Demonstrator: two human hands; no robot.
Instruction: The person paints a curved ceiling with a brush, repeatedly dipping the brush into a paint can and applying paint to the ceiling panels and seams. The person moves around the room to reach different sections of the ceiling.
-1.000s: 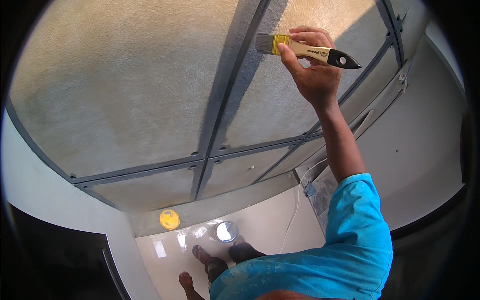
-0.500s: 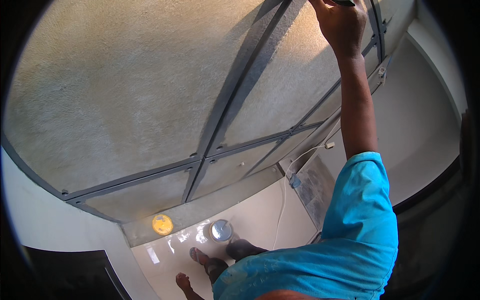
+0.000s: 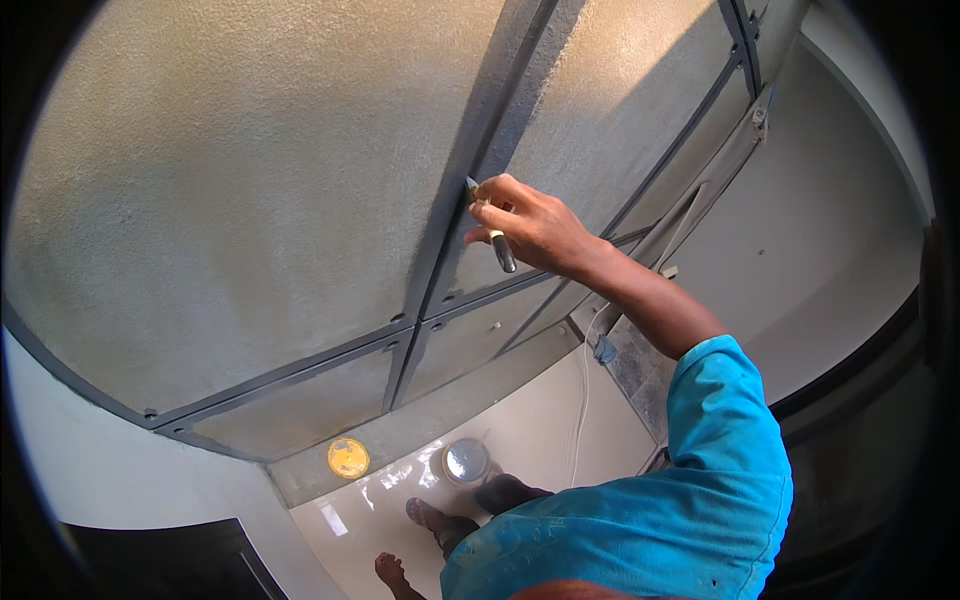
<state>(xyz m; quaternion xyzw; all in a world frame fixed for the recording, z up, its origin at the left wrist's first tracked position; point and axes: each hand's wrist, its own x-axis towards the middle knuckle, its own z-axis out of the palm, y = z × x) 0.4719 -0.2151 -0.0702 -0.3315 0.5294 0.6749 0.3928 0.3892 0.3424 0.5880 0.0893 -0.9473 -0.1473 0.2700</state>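
Observation:
My right hand is closed around a small paintbrush with a dark-ended, pale handle. The tip of the brush meets the dark grey strip that runs up the rough grey-beige wall panel. Along that strip lies a groove, with dark grey paint on both sides. Low at the left, my left hand hangs beside my legs. It is small and dark there, so its fingers cannot be made out.
On the ledge at the wall's foot lies a round yellow lid. A round tub with a shiny grey surface stands on the glossy floor by my feet. A white cable trails over the floor toward the right-hand wall.
My right hand has come down and left from the top of the view, bringing the brush to the dark strip. The view has shifted slightly.

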